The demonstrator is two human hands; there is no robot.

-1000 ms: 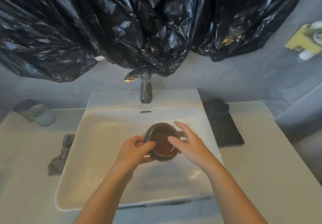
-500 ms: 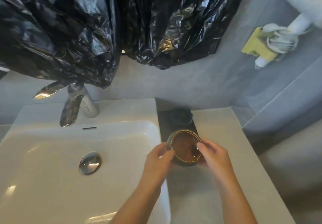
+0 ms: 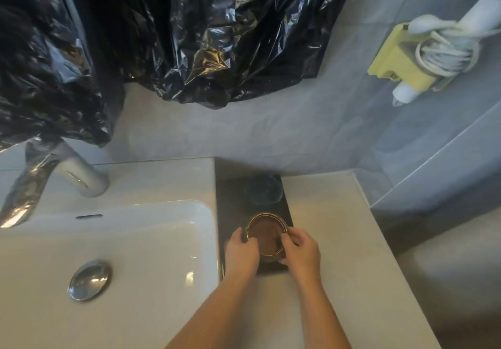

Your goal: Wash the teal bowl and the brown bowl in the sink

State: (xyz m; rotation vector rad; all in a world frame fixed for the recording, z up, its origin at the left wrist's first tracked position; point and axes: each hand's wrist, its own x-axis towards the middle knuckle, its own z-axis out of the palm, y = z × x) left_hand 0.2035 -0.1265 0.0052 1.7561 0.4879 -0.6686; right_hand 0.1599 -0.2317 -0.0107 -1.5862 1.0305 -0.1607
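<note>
The brown bowl (image 3: 265, 236), gold-rimmed, sits upright over the near end of a dark mat (image 3: 231, 207) just right of the sink (image 3: 151, 229). My left hand (image 3: 242, 251) grips its left rim and my right hand (image 3: 299, 249) grips its right rim. The teal bowl (image 3: 264, 189) stands on the far end of the same mat, just beyond the brown bowl and apart from both hands. Whether the brown bowl touches the mat I cannot tell.
The white basin holds a chrome drain plug (image 3: 89, 280); the chrome faucet (image 3: 54, 175) stands at its back left. Black plastic sheeting (image 3: 189, 36) hangs over the wall. A white corded appliance in a yellow holder (image 3: 423, 61) is mounted at the right. Beige counter (image 3: 339, 240) extends right.
Both hands have carried the brown bowl from over the basin rightward to the dark mat, and lowered it there. My view has swung right with them.
</note>
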